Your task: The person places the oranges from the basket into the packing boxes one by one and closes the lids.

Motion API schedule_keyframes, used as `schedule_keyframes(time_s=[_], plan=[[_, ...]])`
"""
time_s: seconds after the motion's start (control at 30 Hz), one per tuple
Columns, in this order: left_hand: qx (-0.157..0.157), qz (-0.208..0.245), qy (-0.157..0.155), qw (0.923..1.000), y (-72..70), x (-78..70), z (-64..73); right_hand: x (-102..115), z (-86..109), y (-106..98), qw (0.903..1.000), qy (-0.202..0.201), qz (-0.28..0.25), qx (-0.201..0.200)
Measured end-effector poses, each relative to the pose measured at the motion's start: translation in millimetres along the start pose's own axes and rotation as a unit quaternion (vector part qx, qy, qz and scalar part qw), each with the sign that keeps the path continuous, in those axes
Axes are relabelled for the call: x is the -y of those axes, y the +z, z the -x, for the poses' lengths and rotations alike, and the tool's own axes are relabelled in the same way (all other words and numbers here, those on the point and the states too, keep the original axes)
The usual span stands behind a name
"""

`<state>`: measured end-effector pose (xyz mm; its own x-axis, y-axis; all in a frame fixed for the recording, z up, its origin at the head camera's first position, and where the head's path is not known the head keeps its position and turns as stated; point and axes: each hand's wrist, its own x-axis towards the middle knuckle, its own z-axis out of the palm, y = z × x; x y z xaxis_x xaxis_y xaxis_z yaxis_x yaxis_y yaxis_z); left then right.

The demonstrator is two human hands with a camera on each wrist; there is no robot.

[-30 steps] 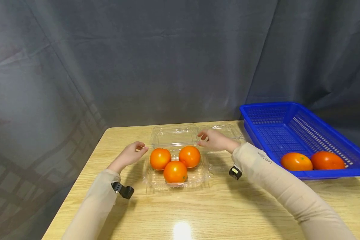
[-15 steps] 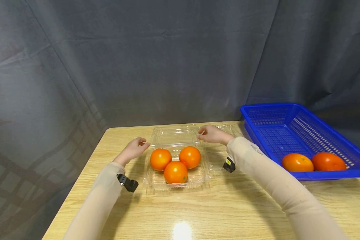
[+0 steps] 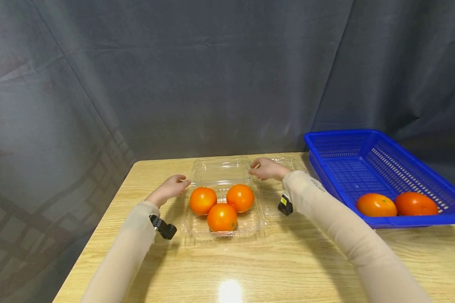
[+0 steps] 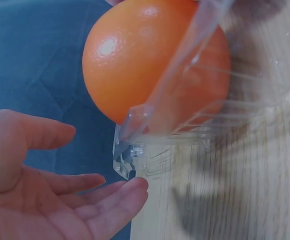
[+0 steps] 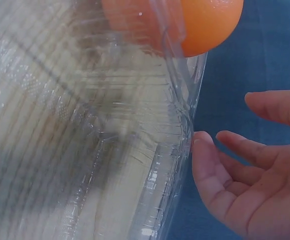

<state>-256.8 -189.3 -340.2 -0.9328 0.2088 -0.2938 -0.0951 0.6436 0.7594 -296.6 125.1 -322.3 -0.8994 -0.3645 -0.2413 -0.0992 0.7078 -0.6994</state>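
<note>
Three oranges (image 3: 222, 217) sit in the base of a clear plastic clamshell box (image 3: 246, 229), whose lid (image 3: 220, 170) is folded back toward the curtain. Beside the box's left side, my left hand (image 3: 169, 189) has its fingers loosely bent and thumb apart; in the left wrist view its fingertips (image 4: 137, 186) come close to a clear plastic corner. My right hand (image 3: 267, 169) is at the right edge of the lid. The right wrist view shows a fingertip (image 5: 203, 137) right at the plastic rim, the thumb away from it. Neither hand grips anything.
A second clear plastic box (image 3: 274, 198) lies to the right, partly behind my right hand. At far right stands a blue plastic basket (image 3: 314, 153) with two orange-red fruits (image 3: 416, 204) at its near end. A grey curtain (image 3: 220, 84) hangs behind the wooden table (image 3: 227, 265).
My left hand has moved slightly right and farther back, closer to the box. My right hand has shifted a little back along the lid's edge. The oranges stay in place.
</note>
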Motion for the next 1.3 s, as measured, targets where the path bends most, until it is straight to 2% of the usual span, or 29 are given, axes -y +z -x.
schedule_keyframes(time_s=[0.17, 0.2, 0.3, 0.4, 0.43, 0.7, 0.97, 1.3], plan=[[0.012, 0.022, -0.01, 0.9996, -0.7, -1.6, -1.4, -6, -10.4, 0, 0.9999, 0.014, -0.004, 0.002], [0.013, 0.024, -0.009, 0.9996, -0.6, -1.6, -1.7, -15, -19.1, 0, 1.0, 0.002, -0.007, 0.003], [0.015, 0.025, -0.005, 0.9996, 0.0, -0.6, -2.7, -18, -24.5, 1, 1.0, 0.003, -0.005, 0.005], [0.013, 0.024, -0.002, 0.9996, 0.8, 0.1, -4.1, -16, -22.3, 1, 0.9999, 0.01, -0.007, 0.005], [0.012, 0.024, -0.001, 0.9996, 1.1, 0.2, -4.8, -7, -14.8, 2, 0.9997, 0.024, -0.006, 0.005], [0.009, 0.034, 0.002, 0.9994, 1.9, -2.3, -8.1, 1, -7.5, -1, 0.9991, 0.032, -0.022, 0.016], [0.006, 0.03, 0.011, 0.9995, 1.7, -3.6, -5.9, 2, -7.0, -1, 0.9987, 0.034, -0.03, 0.023], [0.001, 0.034, 0.014, 0.9993, -0.1, -4.9, -5.2, 1, -4.3, -5, 0.9966, 0.035, -0.066, 0.034]])
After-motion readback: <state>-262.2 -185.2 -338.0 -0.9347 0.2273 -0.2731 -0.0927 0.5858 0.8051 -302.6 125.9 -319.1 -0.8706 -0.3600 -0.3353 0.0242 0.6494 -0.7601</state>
